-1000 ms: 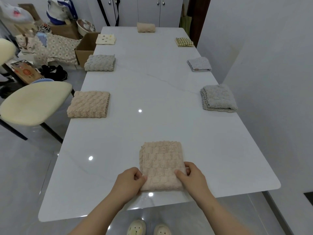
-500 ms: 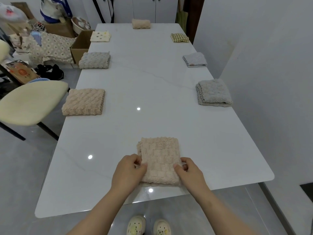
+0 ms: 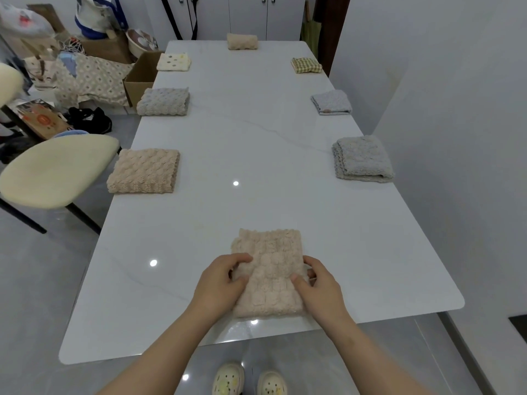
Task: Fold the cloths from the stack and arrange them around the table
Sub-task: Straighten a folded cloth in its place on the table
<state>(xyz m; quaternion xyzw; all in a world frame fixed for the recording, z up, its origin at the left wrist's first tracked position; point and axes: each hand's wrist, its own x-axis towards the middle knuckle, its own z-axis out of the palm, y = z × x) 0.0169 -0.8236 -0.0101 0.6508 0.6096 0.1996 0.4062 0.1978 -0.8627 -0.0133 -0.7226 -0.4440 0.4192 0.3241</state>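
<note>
Beige and bubbly in texture, a folded terry cloth [image 3: 268,272] lies flat at the near end of the long white marble-look table [image 3: 256,143], in the middle, just inside the near edge. The left hand [image 3: 221,280] grips its left edge, thumb on top and fingers curled over the side. The right hand [image 3: 316,286] grips the right edge the same way, thumb pressed on the upper face, fingers tucked against the side.

Seven more folded cloths lie around the table's rim, well apart from each other. Along the left side, from near to far, are a beige bubble cloth [image 3: 144,171], a grey bubble cloth [image 3: 163,101] and a cream spotted cloth [image 3: 174,61]. At the far end lies a small beige rolled cloth [image 3: 242,41]. Along the right side, from far to near, are a yellow-green checked cloth [image 3: 305,65], a pale grey cloth [image 3: 331,102] and a larger grey fluffy cloth [image 3: 362,158].

To the left of the table stands a chair with a cream padded seat [image 3: 54,169] beside the beige bubble cloth, and farther back an open cardboard box [image 3: 141,78] on the floor. Two pale clog shoes [image 3: 229,379] show below the near edge.
</note>
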